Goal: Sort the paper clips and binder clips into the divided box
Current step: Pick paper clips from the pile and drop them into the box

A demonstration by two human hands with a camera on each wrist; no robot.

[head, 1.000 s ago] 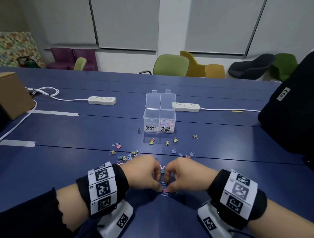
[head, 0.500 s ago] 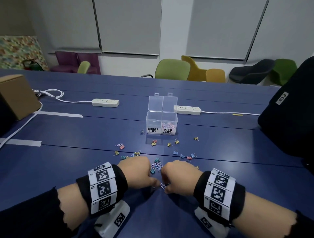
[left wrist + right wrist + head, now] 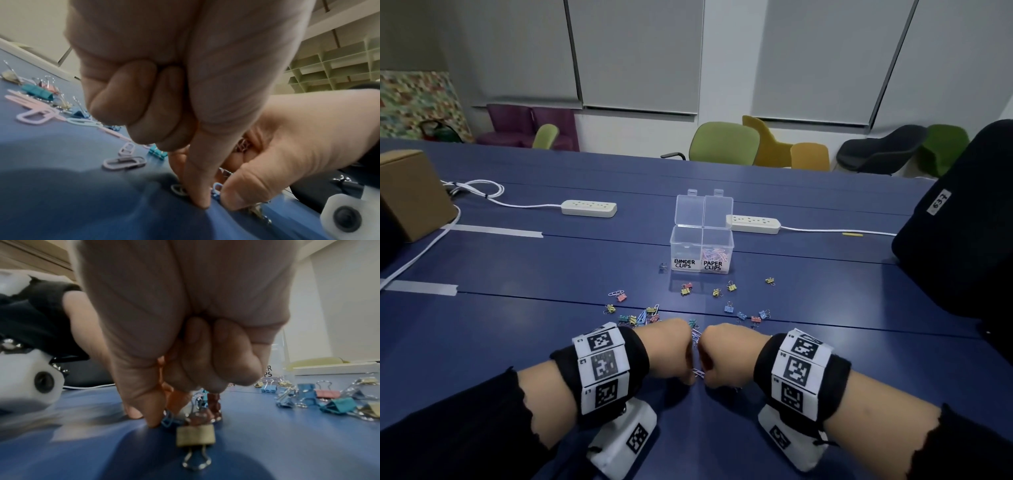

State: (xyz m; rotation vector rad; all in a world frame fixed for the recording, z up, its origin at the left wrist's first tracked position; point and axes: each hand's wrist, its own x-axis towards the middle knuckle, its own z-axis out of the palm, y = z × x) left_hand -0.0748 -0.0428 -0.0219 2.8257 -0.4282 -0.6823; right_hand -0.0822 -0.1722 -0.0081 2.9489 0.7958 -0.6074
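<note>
The clear divided box [image 3: 702, 251] stands mid-table, lids up. Its PAPER CLIPS half holds several pastel clips and I see nothing in its BINDER CLIPS half. Coloured binder clips [image 3: 729, 286] and paper clips [image 3: 617, 294] lie scattered in front of it. Both hands are curled, knuckles together, near the front edge. My left hand [image 3: 690, 377] pinches a pale paper clip [image 3: 178, 190] against the table. My right hand [image 3: 707, 378] pinches a blue paper clip [image 3: 167, 420] and keeps reddish clips [image 3: 213, 402] in its curled fingers. A gold binder clip [image 3: 195, 434] lies just before it.
Two white power strips [image 3: 589, 208] [image 3: 753, 223] with cords lie behind the box. A cardboard box [image 3: 410, 192] sits at far left, a black bag [image 3: 962, 222] at right. Tape strips [image 3: 424, 287] mark the blue table. Chairs line the back wall.
Both hands stayed together and slid a little toward me, curling tighter over the paper clips between them. The head view tilted up slightly.
</note>
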